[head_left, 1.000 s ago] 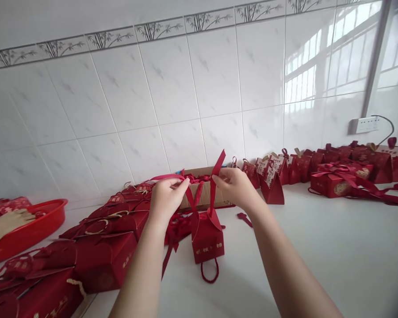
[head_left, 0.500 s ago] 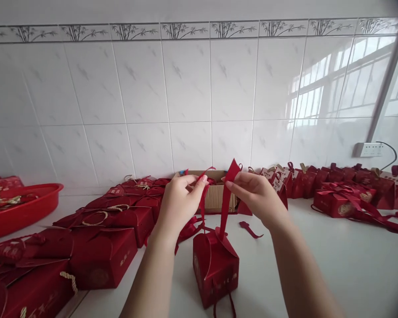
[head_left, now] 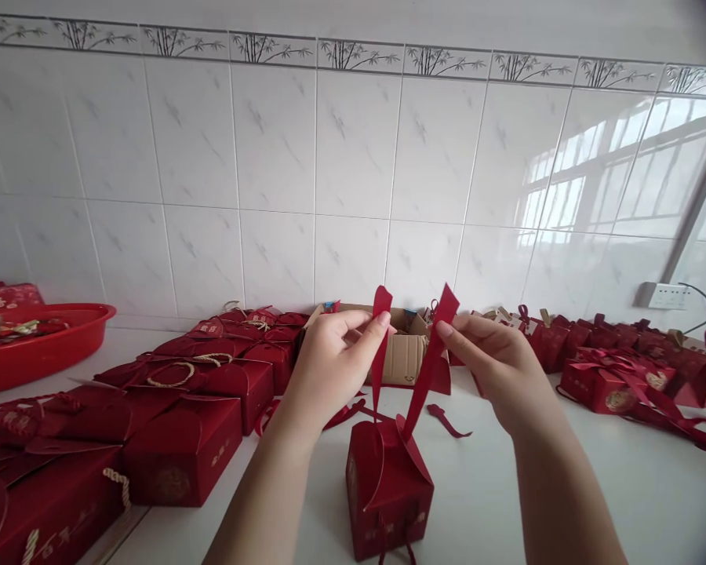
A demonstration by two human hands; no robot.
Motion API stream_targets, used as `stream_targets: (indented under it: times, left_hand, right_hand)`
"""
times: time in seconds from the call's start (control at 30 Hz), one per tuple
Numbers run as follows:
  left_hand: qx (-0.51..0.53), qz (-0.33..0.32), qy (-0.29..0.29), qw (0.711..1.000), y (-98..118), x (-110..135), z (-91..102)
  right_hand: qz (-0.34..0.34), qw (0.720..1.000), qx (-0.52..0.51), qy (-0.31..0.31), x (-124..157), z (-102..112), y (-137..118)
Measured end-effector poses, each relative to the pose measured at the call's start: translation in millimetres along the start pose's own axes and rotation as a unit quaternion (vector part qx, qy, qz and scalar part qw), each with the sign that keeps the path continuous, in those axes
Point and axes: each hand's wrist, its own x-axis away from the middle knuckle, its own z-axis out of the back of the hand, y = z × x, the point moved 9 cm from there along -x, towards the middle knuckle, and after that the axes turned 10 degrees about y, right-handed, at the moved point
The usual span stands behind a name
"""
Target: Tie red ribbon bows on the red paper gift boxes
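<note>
A small dark red gift box [head_left: 388,494] stands upright on the white table between my forearms, its curved top flaps folded together. From its top a red ribbon [head_left: 422,384] rises in two tails. My left hand [head_left: 344,353] pinches the left tail between thumb and fingers. The right tail is pinched near its slanted end by my right hand [head_left: 494,353]. Both hands are above the box, a little apart. Thin dark red cords hang down the front of the box.
Several larger red gift boxes [head_left: 182,451] line the left side. Behind are a red basin [head_left: 88,337], an open cardboard box [head_left: 405,359] and, at right, several small red boxes. A ribbon-tied box [head_left: 612,380] and a loose ribbon scrap [head_left: 449,421] lie nearer.
Both hands have drawn the ribbon tails up straighter, and the right hand has moved to the right. The left tail now stands upright out of the pinch. The camera view has tilted slightly.
</note>
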Motion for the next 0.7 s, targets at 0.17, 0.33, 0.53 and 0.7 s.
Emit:
stream_targets:
  times: [0.17, 0.33, 0.53, 0.7]
  left_hand:
    - [0.004, -0.041, 0.039, 0.998, 12.7, 3.9, 6.5]
    - [0.079, -0.048, 0.062, 0.994, 16.5, 6.2, 8.7]
    - [0.153, 0.002, -0.041, 0.987, 15.2, 10.3, -17.7]
    - [0.192, 0.031, -0.030, 0.980, 12.4, 10.3, -18.3]
  right_hand:
    - [-0.008, 0.999, -0.027, 0.020, -0.2, 4.5, 0.5]
    - [-0.009, 0.997, -0.078, 0.003, 0.1, -3.0, 3.5]
    - [-0.012, 0.992, -0.128, -0.001, 4.3, -11.0, 2.6]
    - [0.014, 0.986, -0.149, 0.069, 3.5, -0.5, -1.2]
